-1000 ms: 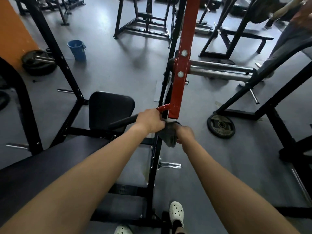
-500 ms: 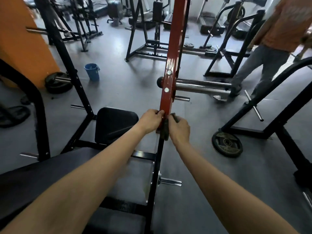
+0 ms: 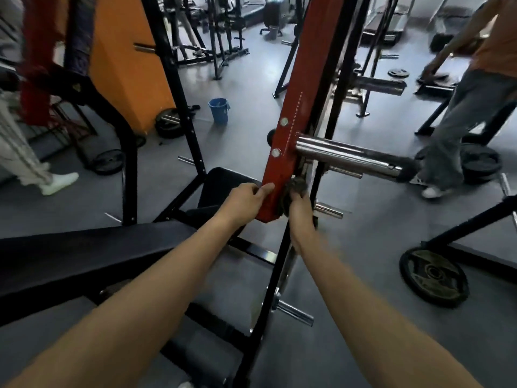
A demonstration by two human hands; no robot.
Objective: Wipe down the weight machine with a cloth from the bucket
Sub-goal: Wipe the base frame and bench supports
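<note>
The weight machine's red lever arm [image 3: 296, 113] slants up through the middle of the view, with a chrome weight peg [image 3: 347, 156] sticking out to its right. My left hand [image 3: 246, 200] grips the arm's lower end from the left. On the arm's right side, my right hand [image 3: 300, 210] holds a dark grey cloth [image 3: 296, 187] against the metal just below the peg. The blue bucket [image 3: 218, 110] stands on the floor beyond, left of the arm.
A black padded bench [image 3: 84, 253] and seat pad [image 3: 223, 183] lie to my left. Weight plates [image 3: 433, 278] lie on the grey floor at right. One person [image 3: 470, 107] stands at right, another's legs [image 3: 25, 158] at left. Black frames [image 3: 179, 88] surround the machine.
The camera has tilted up and moved closer. Both hands stay at the lower end of the red arm; the cloth has gone from under the arm's tip to its right side.
</note>
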